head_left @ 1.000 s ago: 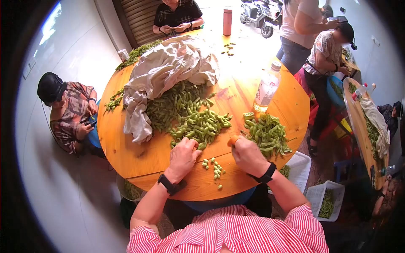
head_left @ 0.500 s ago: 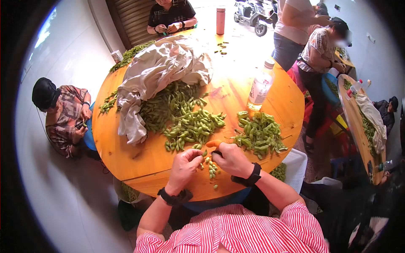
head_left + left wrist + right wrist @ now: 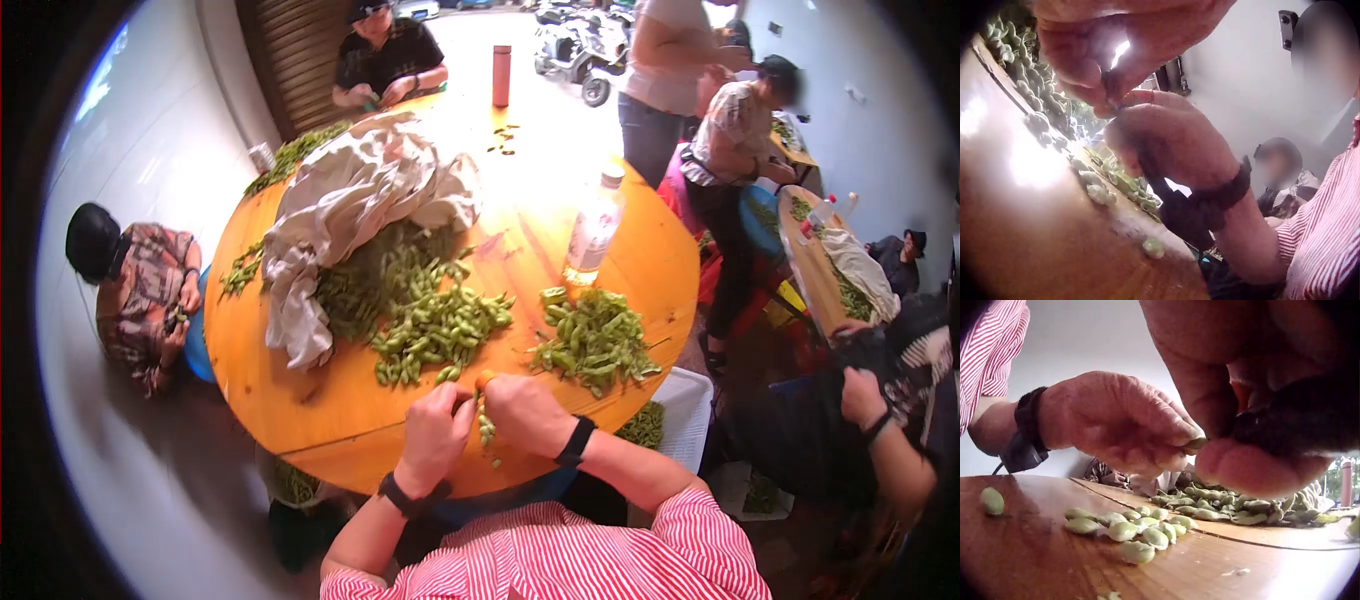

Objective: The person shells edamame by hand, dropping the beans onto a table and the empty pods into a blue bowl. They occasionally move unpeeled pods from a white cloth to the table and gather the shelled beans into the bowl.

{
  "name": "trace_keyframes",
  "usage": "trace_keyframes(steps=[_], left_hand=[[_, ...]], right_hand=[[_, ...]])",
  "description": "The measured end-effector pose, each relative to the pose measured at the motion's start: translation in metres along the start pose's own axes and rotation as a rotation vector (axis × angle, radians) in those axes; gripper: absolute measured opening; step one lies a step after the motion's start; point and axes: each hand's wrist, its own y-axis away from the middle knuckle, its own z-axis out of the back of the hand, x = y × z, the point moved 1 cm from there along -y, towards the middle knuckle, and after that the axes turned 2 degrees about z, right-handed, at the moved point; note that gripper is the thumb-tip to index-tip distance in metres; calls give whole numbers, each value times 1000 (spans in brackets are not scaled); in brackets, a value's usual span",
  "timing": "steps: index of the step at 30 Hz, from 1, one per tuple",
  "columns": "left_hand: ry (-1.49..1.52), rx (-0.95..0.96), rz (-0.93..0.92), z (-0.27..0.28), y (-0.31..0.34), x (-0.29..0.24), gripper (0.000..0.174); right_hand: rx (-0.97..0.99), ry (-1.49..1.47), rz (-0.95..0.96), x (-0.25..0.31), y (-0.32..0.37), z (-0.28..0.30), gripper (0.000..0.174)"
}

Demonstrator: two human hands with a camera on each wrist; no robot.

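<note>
Both my hands meet at the near edge of the round wooden table [image 3: 300, 390] and pinch one green bean pod [image 3: 479, 400] between them. My left hand [image 3: 452, 408] grips its left end. My right hand [image 3: 497, 395] holds the other end, with an orange cover [image 3: 484, 380] on the thumb. In the right wrist view the pod [image 3: 1197, 444] shows between the left hand [image 3: 1116, 425] and my right fingertips [image 3: 1254, 469]. Shelled beans [image 3: 1141, 528] lie right under the hands. A pile of whole pods [image 3: 430, 320] sits just beyond them.
A heap of empty pods [image 3: 595, 340] lies to the right, with a plastic bottle [image 3: 590, 230] behind it. A large pale cloth [image 3: 350, 210] covers more pods. A red flask [image 3: 501, 75] stands far back. Seated people ring the table; white baskets [image 3: 690, 410] stand at the right.
My left hand came back from the pod pile and my right hand moved left from the empty pods. They now meet over the shelled beans with a pod between them.
</note>
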Motion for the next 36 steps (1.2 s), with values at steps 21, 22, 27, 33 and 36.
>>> trace_keyframes(steps=[21, 22, 27, 33, 36], left_hand=[[1217, 345, 728, 9, 2, 33, 5], [1214, 345, 724, 9, 3, 35, 5], [1030, 303, 712, 12, 5, 23, 6], [638, 187, 499, 6, 9, 17, 8], [591, 152, 457, 3, 10, 19, 7]], right_hand=[[76, -649, -19, -11, -4, 7, 10], [73, -648, -15, -9, -4, 9, 10], [130, -520, -26, -16, -2, 0, 12], [218, -323, -112, -10, -2, -7, 15], [240, -233, -87, -2, -2, 2, 14]])
